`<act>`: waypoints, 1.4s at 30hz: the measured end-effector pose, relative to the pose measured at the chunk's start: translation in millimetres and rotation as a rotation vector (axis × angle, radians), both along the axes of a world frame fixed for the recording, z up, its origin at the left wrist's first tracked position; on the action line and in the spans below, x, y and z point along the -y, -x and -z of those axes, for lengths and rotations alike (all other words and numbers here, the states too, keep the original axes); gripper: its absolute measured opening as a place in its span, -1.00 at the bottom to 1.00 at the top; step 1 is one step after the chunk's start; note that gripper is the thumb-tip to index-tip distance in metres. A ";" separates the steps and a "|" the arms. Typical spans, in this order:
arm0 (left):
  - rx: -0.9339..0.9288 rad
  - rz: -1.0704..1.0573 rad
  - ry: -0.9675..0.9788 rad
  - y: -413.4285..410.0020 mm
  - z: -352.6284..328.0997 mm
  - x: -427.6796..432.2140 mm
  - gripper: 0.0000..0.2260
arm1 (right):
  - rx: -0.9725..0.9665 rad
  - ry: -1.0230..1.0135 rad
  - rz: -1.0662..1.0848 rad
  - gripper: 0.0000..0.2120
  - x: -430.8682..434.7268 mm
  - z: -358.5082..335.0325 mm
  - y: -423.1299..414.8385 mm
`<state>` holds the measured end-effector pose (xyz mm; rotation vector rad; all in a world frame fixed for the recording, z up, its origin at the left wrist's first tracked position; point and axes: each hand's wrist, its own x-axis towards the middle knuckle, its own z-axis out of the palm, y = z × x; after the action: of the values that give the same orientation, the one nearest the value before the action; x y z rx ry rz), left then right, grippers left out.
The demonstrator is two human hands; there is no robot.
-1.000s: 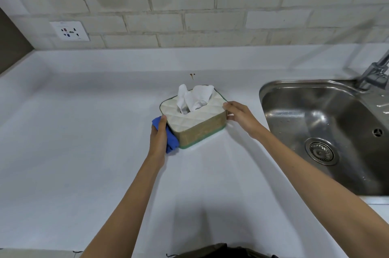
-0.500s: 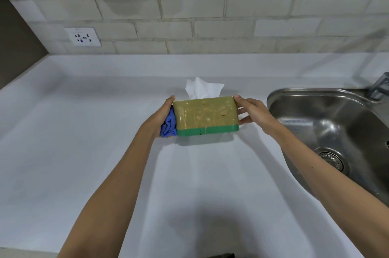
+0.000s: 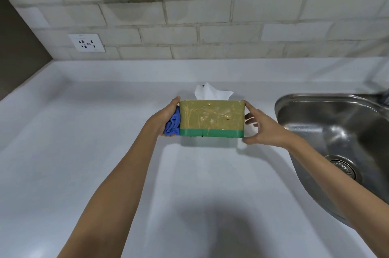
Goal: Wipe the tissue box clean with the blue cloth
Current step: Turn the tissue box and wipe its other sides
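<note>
Clearly the tissue box (image 3: 212, 118) hangs above the table (image 3: 84, 163), pinched end to end: the left hand (image 3: 166, 117) presses the bunched blue cloth (image 3: 173, 124) against one end, and the right hand (image 3: 261, 129) fingers (image 3: 248, 108) clamp the other. Its smeared front (likely slick) could slip free, and the cloth could drop once wiping starts.

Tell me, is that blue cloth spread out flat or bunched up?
Bunched up. The blue cloth sits as a crumpled wad in the left hand, pressed against the left end of the tissue box.
</note>
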<state>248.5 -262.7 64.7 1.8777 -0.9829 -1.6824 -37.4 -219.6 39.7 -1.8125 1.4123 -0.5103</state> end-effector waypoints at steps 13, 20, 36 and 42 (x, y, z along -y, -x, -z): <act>-0.074 -0.340 0.430 21.9 33.0 -31.6 -0.66 | 0.145 0.142 0.005 -0.04 21.1 4.3 -1.4; 0.182 -0.437 1.102 39.5 71.9 -86.0 -0.72 | 0.139 0.124 0.034 -0.03 27.7 10.3 1.3; 0.931 0.037 1.477 89.4 68.2 -85.0 -0.67 | 0.154 0.183 0.036 -0.08 22.8 12.3 -0.6; 0.743 -0.110 1.382 50.5 71.7 -82.2 -0.67 | 0.177 0.183 0.042 -0.14 15.1 10.8 -2.6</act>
<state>198.0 -180.5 -7.1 1.3745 -1.6229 0.0708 -34.8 -234.7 28.9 -1.8320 1.3197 -0.8246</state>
